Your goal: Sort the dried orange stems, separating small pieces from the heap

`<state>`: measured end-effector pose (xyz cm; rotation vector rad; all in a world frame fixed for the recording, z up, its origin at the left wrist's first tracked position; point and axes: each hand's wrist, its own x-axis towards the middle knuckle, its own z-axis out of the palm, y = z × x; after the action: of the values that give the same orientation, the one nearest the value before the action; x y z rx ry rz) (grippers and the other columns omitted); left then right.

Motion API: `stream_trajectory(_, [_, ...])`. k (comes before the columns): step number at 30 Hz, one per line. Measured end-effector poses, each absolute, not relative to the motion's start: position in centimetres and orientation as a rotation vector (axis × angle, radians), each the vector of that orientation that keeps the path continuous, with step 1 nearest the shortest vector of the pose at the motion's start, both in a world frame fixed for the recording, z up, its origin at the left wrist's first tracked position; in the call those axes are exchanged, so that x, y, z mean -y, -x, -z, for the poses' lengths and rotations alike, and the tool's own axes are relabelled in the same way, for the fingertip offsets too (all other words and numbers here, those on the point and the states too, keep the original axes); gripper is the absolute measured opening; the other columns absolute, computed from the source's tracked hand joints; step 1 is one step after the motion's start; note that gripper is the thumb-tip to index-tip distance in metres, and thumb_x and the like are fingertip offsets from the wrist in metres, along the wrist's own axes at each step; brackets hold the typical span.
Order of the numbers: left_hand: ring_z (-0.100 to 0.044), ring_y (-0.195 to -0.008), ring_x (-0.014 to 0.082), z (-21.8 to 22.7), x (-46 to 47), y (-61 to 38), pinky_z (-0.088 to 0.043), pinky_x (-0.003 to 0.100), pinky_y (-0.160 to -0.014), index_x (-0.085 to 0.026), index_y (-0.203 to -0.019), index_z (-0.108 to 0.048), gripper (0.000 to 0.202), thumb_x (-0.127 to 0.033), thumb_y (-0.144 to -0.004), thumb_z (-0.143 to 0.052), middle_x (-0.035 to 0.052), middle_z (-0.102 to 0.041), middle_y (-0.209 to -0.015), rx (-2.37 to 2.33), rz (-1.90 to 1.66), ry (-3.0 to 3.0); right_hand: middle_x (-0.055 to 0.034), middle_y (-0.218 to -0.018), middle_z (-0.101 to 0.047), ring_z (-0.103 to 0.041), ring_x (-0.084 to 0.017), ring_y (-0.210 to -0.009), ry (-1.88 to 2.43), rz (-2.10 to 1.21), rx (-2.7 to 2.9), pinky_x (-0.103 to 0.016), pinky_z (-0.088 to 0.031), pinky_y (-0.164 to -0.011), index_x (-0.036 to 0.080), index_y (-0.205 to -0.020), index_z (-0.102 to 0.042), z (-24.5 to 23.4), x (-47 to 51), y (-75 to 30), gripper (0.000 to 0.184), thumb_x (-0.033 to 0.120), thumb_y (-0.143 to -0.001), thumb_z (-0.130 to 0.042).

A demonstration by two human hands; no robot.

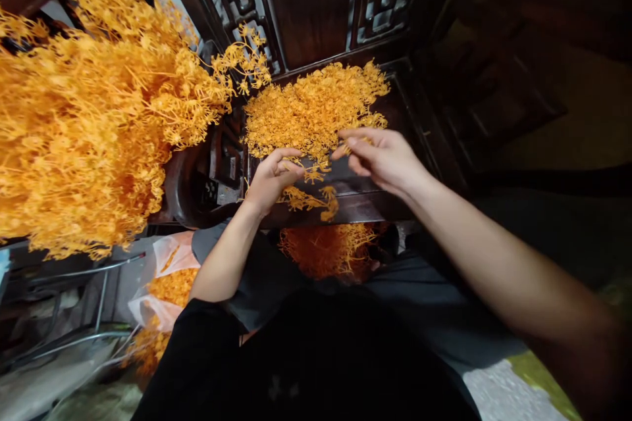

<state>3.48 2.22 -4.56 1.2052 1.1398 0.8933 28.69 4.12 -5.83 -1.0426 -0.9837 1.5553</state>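
A heap of small orange flower sprigs point(316, 108) lies on the seat of a dark carved wooden chair point(365, 200) in front of me. My left hand point(271, 177) is closed in a pinch on an orange sprig point(313, 194) that hangs over the seat's front edge. At the near edge of the heap, my right hand point(382, 158) has its fingers pressed together on a few orange sprigs. Both forearms reach in from below.
A big bundle of orange branches point(83, 125) fills the left side. A clear plastic bag with orange sprigs point(165, 283) sits low left beside metal rods point(74, 335). More orange sprigs point(328, 250) lie under the seat edge, above my lap. The chair's carved back point(306, 0) rises behind.
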Motion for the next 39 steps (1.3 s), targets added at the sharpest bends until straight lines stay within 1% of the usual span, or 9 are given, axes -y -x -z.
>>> stream_trajectory(6, [-0.052,-0.063,0.0080,4.6,-2.4,-3.1,-0.038,0.022,-0.058,-0.024,-0.110,-0.077,0.028,-0.032,-0.083,-0.080,-0.0021,-0.067,-0.079,-1.153,-0.906,-1.299,-0.0082,-0.090,-0.076,-0.054,-0.009,-0.051,0.908,-1.857,0.974,-0.024,-0.023,-0.041,0.019,-0.095,-0.063,6.1,-2.6,-26.5,0.049,0.053,-0.072,-0.090])
stream_trajectory(11, [-0.063,-0.077,0.0130,4.4,-2.2,-3.1,-0.048,0.026,-0.070,-0.022,-0.098,-0.081,0.016,-0.030,-0.084,-0.078,0.0026,-0.075,-0.089,-1.201,-0.901,-1.388,-0.0051,-0.090,-0.069,-0.063,-0.013,-0.067,0.939,-1.806,0.914,-0.025,-0.044,-0.049,0.019,-0.090,-0.062,6.0,-2.9,-26.8,0.032,0.034,-0.075,-0.085])
stream_trajectory(15, [-0.065,-0.077,0.0129,4.1,-1.9,-3.7,-0.051,0.028,-0.073,-0.021,-0.096,-0.081,0.015,-0.030,-0.084,-0.078,0.0039,-0.077,-0.091,-1.229,-0.872,-1.428,0.0034,-0.068,-0.048,-0.039,-0.009,-0.053,1.037,-1.725,1.027,-0.025,-0.027,-0.043,0.020,-0.094,-0.065,6.4,-2.4,-25.7,0.028,0.047,-0.088,-0.069])
stream_trajectory(19, [-0.068,-0.082,0.0144,4.1,-1.4,-4.0,-0.054,0.029,-0.078,-0.019,-0.095,-0.080,0.014,-0.029,-0.084,-0.079,0.0046,-0.077,-0.092,-1.230,-0.865,-1.503,-0.0008,-0.072,-0.052,-0.045,-0.013,-0.066,1.074,-1.437,1.468,-0.028,-0.034,-0.054,0.021,-0.079,-0.061,7.1,-2.3,-24.8,0.046,0.065,-0.090,-0.065])
stream_trajectory(23, [-0.067,-0.077,0.0139,3.7,-1.2,-3.4,-0.053,0.027,-0.072,-0.019,-0.085,-0.079,0.005,-0.022,-0.081,-0.078,0.0027,-0.075,-0.083,-1.359,-1.010,-1.602,0.0013,-0.065,-0.047,-0.040,-0.012,-0.058,1.216,-1.164,1.093,-0.029,-0.032,-0.053,0.023,-0.080,-0.053,7.2,-4.3,-27.4,0.044,0.065,-0.092,-0.064])
stream_trajectory(26, [-0.066,-0.071,0.0130,3.3,-1.3,-3.4,-0.052,0.026,-0.066,-0.020,-0.084,-0.078,0.006,-0.024,-0.080,-0.080,0.0018,-0.074,-0.079,-1.377,-1.056,-1.553,-0.0024,-0.075,-0.059,-0.043,-0.010,-0.055,1.182,-1.145,0.892,-0.029,-0.030,-0.050,0.023,-0.089,-0.055,6.5,-5.2,-29.5,0.035,0.057,-0.094,-0.065])
stream_trajectory(30, [-0.068,-0.079,0.0142,3.8,-1.2,-4.4,-0.055,0.028,-0.073,-0.020,-0.091,-0.078,0.012,-0.030,-0.086,-0.078,0.0038,-0.076,-0.090,-1.298,-1.017,-1.545,-0.0044,-0.087,-0.067,-0.050,-0.010,-0.057,1.137,-1.286,1.188,-0.028,-0.033,-0.050,0.020,-0.099,-0.065,5.5,-3.5,-28.4,0.029,0.049,-0.092,-0.066])
stream_trajectory(35, [-0.067,-0.085,0.0148,4.2,-0.4,-5.1,-0.053,0.029,-0.077,-0.020,-0.096,-0.077,0.011,-0.030,-0.090,-0.075,0.0040,-0.074,-0.093,-1.288,-1.097,-1.637,0.0004,-0.057,-0.047,-0.039,-0.012,-0.055,1.195,-1.337,1.495,-0.031,-0.028,-0.055,0.018,-0.069,-0.067,5.2,-1.4,-25.8,0.044,0.049,-0.097,-0.054])
stream_trajectory(39, [-0.065,-0.082,0.0140,4.1,0.0,-5.6,-0.051,0.028,-0.076,-0.021,-0.091,-0.078,0.008,-0.026,-0.091,-0.073,0.0026,-0.072,-0.088,-1.275,-1.072,-1.718,-0.0003,-0.062,-0.053,-0.044,-0.013,-0.062,1.195,-1.196,1.680,-0.030,-0.029,-0.060,0.018,-0.064,-0.061,4.6,-1.0,-25.1,0.052,0.061,-0.094,-0.060])
